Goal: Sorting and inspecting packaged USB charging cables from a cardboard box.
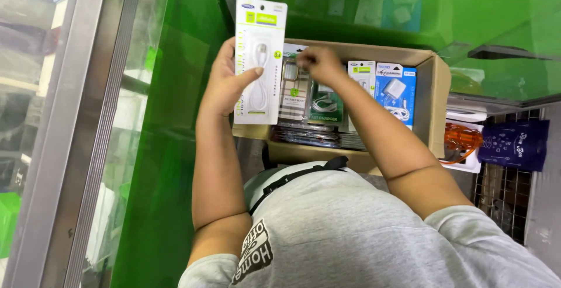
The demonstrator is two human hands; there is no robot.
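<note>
1. Currently, the left hand (225,86) clamps a white cable package (259,60) upright above the cardboard box (435,107).
2. The right hand (320,65) pinches packets (308,98) inside it.
3. Risk: the thumb-only grip may let the package slip.

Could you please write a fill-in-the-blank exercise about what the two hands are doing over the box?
1. The left hand holds up a white cable package by its ____ edge.
2. The right hand reaches into a ____ box made of cardboard.
3. The charger package at the box's right end is mostly ____ in colour.

Missing words: left; brown; blue
</note>
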